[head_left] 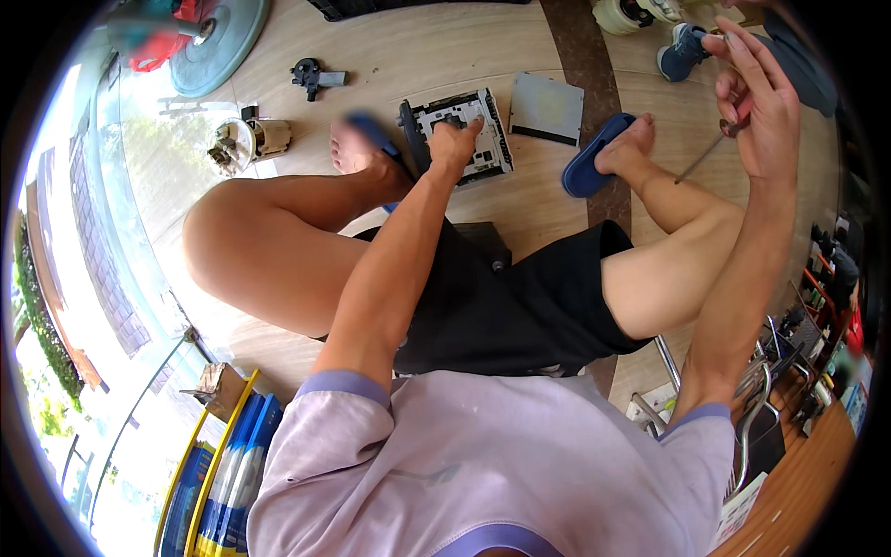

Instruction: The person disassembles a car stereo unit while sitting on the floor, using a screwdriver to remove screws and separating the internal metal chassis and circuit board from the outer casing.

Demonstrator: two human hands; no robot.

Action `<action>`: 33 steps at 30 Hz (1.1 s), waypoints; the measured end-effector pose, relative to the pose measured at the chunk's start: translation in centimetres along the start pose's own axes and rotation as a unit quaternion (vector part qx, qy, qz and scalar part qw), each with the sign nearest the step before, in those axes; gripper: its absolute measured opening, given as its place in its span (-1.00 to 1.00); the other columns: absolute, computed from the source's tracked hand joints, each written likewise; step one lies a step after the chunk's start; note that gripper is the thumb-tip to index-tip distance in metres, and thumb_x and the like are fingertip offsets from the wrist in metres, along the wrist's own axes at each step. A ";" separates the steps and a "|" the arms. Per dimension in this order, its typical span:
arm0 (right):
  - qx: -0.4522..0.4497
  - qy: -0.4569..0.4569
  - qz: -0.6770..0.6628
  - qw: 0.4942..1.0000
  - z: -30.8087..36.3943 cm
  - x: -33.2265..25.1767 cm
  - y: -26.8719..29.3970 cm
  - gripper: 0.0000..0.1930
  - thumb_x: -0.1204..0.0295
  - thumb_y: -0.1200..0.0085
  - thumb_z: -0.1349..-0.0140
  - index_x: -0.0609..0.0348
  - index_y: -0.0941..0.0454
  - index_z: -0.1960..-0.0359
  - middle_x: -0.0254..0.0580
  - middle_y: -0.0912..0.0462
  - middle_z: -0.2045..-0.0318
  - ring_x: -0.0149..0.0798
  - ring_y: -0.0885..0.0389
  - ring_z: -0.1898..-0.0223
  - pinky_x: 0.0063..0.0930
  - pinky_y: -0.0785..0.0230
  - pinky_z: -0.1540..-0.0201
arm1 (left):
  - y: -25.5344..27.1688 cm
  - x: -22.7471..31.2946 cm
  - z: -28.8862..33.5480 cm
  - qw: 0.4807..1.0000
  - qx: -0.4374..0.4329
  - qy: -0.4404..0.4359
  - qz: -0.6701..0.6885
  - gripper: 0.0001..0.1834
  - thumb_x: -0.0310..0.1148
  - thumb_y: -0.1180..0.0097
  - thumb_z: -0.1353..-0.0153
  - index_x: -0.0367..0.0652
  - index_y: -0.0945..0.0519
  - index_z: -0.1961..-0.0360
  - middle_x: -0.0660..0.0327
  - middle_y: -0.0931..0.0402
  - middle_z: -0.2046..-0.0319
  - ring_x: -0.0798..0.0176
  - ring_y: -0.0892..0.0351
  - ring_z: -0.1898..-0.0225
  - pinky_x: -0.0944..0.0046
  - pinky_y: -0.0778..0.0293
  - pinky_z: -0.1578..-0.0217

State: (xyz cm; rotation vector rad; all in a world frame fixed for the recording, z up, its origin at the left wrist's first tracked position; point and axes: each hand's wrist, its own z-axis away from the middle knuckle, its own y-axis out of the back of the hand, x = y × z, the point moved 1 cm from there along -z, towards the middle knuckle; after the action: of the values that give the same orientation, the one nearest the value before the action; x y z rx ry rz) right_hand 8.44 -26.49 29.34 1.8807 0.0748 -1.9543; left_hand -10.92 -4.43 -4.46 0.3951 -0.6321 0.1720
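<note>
Your left hand (455,141) reaches down to the floor (427,46) and presses, fingers together, on the opened disc drive mechanism (461,133) between your feet; its grey metal cover (546,108) lies just beside it. Your right hand (763,110) is raised, closed on a thin screwdriver (710,148). The dismantling seems to be in the middle; next, the tip must come down to a screw while you hold the drive steady.

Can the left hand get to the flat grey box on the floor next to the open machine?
Probably yes. The left hand already rests on the open machine, and the flat grey box lies just beside it with bare floor between.
</note>
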 end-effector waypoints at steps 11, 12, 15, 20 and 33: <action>-0.004 0.145 0.126 0.981 0.8 -2.8 -5.7 -0.73 0.33 -0.12 -0.46 0.33 -0.63 0.04 -0.26 -0.68 0.42 -0.62 -0.44 0.66 -0.76 -0.21 0.68 | -3.2 -0.6 -2.0 0.978 0.013 0.042 0.204 -0.19 0.11 -0.42 -0.15 -0.49 -0.53 -0.06 0.02 -0.61 0.23 0.15 -0.56 0.30 0.11 -0.51 0.28; 0.002 0.148 0.137 0.979 0.6 -2.9 -5.4 -0.73 0.33 -0.12 -0.46 0.33 -0.64 0.05 -0.26 -0.69 0.42 -0.63 -0.44 0.66 -0.77 -0.21 0.68 | -3.3 -0.2 -2.0 0.978 0.014 0.033 0.207 -0.19 0.11 -0.44 -0.14 -0.48 -0.53 -0.08 -0.01 -0.63 0.18 0.12 -0.60 0.26 0.11 -0.54 0.23; 0.005 0.168 0.140 0.976 -0.7 -2.7 -4.7 -0.74 0.34 -0.11 -0.46 0.32 -0.65 0.05 -0.26 -0.70 0.42 -0.64 -0.44 0.66 -0.78 -0.21 0.68 | -3.6 0.9 -2.0 0.973 0.026 0.080 0.215 -0.17 0.06 -0.50 -0.09 -0.50 -0.53 -0.09 -0.06 -0.64 0.09 0.07 -0.64 0.14 0.10 -0.58 0.11; -0.002 0.174 0.138 0.975 -0.9 -2.5 -4.6 -0.76 0.35 -0.13 -0.46 0.30 -0.66 0.06 -0.29 -0.71 0.46 -0.65 -0.45 0.66 -0.79 -0.23 0.67 | -4.8 0.5 -2.9 0.964 0.026 0.093 0.247 -0.19 -0.01 -0.57 -0.04 -0.57 -0.56 -0.03 -0.05 -0.63 0.05 0.09 -0.64 0.11 0.10 -0.59 0.09; -0.022 0.163 0.204 0.965 -0.4 -2.3 -4.8 -0.73 0.32 -0.19 -0.42 0.32 -0.64 0.07 -0.33 -0.69 0.45 -0.64 -0.46 0.62 -0.73 -0.29 0.60 | -3.6 5.4 2.5 0.960 -0.027 -0.100 0.260 -0.43 0.07 -0.43 -0.20 -0.37 -0.71 0.38 0.27 -0.61 0.47 0.44 -0.47 0.47 0.34 -0.41 0.42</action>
State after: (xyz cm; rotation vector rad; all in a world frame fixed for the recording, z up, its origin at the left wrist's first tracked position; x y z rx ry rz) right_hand 7.22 -21.43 30.33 1.9830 -0.1604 -1.3543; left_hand -6.99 -8.59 -0.43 0.1867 -0.9313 0.6218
